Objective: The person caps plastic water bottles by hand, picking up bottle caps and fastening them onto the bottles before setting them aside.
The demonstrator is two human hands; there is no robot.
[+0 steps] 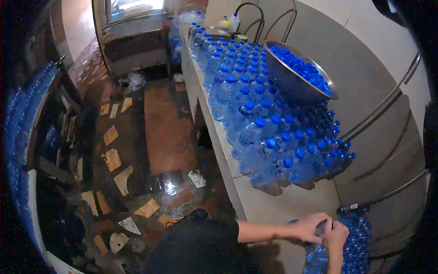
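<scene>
At the lower right, over the near end of the counter (264, 201), my left hand (309, 227) and my right hand (337, 234) meet with fingers curled. Between them shows a small grey thing (321, 228), too small and partly covered to name. Just below my hands are clear plastic bottles (317, 256), partly hidden by my right forearm. Beyond my hands, a dense group of capped water bottles (255, 132) with blue caps stands upright along the counter. Above that group, a tilted metal bowl (299, 93) holds many loose blue caps (299, 66).
More clear bottles (358, 233) are packed along the wall to the right of my hands. Hoses (383, 116) run along the wall. Torn cardboard pieces (122, 180) lie on the wet floor (166, 123) to the left. A white bottle (234, 22) stands at the counter's far end.
</scene>
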